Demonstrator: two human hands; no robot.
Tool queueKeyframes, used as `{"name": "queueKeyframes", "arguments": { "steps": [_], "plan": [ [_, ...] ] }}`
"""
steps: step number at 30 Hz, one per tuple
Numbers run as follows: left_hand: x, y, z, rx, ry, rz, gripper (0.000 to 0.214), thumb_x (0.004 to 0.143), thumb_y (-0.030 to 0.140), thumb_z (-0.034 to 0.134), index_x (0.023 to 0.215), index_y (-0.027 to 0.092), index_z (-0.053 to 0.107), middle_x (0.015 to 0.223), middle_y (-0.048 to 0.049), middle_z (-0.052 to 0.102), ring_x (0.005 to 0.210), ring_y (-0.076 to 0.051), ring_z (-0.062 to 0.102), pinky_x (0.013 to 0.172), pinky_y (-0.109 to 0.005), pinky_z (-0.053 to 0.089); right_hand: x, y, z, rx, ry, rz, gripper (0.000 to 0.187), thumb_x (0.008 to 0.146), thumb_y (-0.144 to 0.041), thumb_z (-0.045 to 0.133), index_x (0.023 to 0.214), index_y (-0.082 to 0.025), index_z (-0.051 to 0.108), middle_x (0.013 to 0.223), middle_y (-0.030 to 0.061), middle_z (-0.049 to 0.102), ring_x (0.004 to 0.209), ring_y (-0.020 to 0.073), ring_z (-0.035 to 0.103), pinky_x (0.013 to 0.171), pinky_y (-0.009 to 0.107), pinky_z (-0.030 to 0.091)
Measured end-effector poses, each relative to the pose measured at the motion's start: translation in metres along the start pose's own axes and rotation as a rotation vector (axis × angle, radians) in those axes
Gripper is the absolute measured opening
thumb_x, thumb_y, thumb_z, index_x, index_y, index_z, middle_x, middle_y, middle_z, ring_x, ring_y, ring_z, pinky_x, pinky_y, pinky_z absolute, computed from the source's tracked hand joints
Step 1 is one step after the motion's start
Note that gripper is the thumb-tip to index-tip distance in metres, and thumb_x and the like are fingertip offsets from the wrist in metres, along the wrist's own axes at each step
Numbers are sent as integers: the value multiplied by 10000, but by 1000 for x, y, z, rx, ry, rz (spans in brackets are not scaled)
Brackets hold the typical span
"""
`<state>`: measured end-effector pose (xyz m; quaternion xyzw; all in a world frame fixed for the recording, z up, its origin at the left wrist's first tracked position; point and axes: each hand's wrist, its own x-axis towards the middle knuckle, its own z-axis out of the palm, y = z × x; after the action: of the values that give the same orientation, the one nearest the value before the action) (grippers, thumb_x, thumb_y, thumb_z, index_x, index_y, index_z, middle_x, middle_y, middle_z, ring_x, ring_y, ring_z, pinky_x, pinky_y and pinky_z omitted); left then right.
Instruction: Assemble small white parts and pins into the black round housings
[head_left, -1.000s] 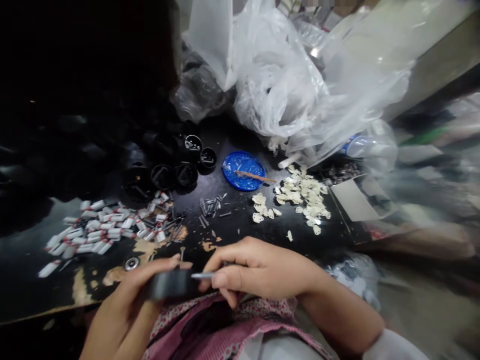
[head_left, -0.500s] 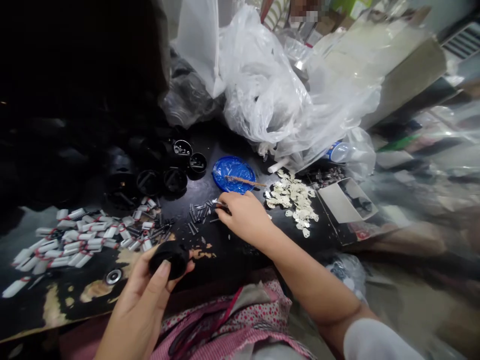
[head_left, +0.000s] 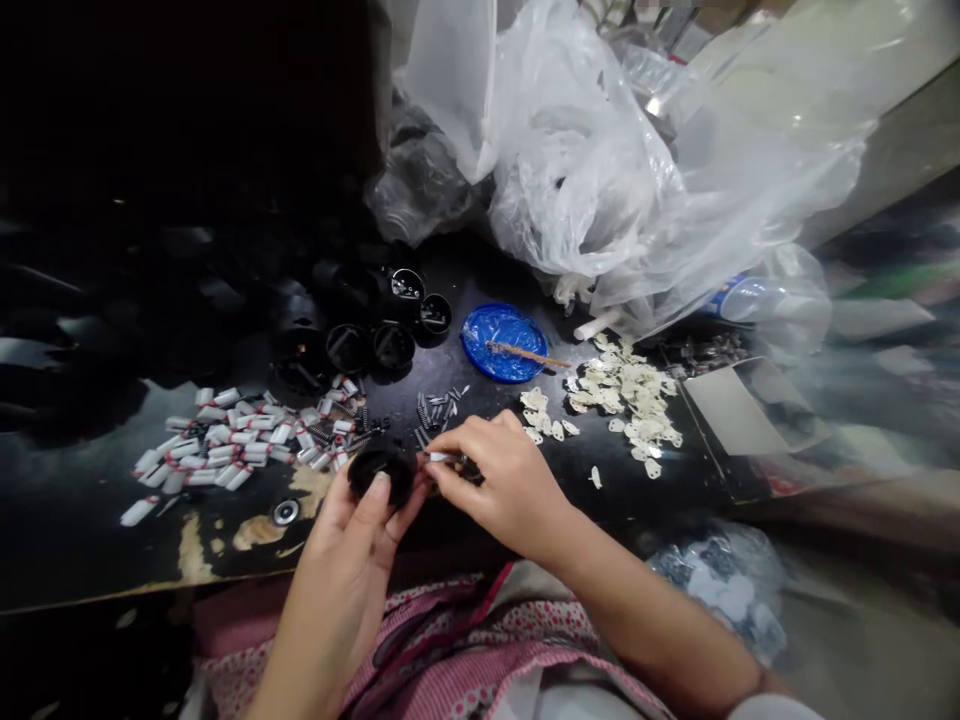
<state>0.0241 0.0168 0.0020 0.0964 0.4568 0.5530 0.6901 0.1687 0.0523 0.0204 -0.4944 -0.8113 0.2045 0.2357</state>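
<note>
My left hand (head_left: 360,530) is closed around a round black cup-shaped part (head_left: 381,478), thumb on its near side. Close beside it, my right hand (head_left: 499,480) pinches a small whitish piece (head_left: 441,457), its kind too small to make out. The fingertips of both hands nearly meet; I cannot tell whether the piece touches the black part. Just beyond them lies a small pile of thin dark springs and pins (head_left: 441,408). A blue lid (head_left: 472,345) with grease-like film and a brown stick (head_left: 525,353) sits farther back.
White cylinders with red bands (head_left: 225,440) are heaped at the left, near a metal ring (head_left: 286,512). Several black cups (head_left: 393,348) stand behind. Pale flat plates (head_left: 626,390) lie at the right, by an open box (head_left: 731,410). Clear plastic bags (head_left: 577,170) crowd the back.
My right hand has come back from the springs by the blue lid to the black part in my left hand, carrying the small whitish piece. The camera view has shifted left.
</note>
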Motion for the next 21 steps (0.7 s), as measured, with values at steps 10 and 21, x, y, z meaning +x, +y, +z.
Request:
{"name": "queueKeyframes", "arguments": {
  "steps": [10,21],
  "plan": [
    [-6,-4,-7,106,-24,3,334,820,303,648,1149,279,597,1196,-1,656,1105,-171,604,924,-261,496,-2,-11,-5,155,95,4,56,854,-190,599,807,-167,620,757,-17,656,695,105,555,727,277,331],
    [-4,-9,-11,196,-105,-16,326,784,304,689,1093,263,594,1078,-2,696,1030,-173,642,881,-265,514,1,-10,-5,-100,34,-149,124,845,-163,523,793,-164,636,700,-2,655,634,116,526,701,315,277]
  ]
}}
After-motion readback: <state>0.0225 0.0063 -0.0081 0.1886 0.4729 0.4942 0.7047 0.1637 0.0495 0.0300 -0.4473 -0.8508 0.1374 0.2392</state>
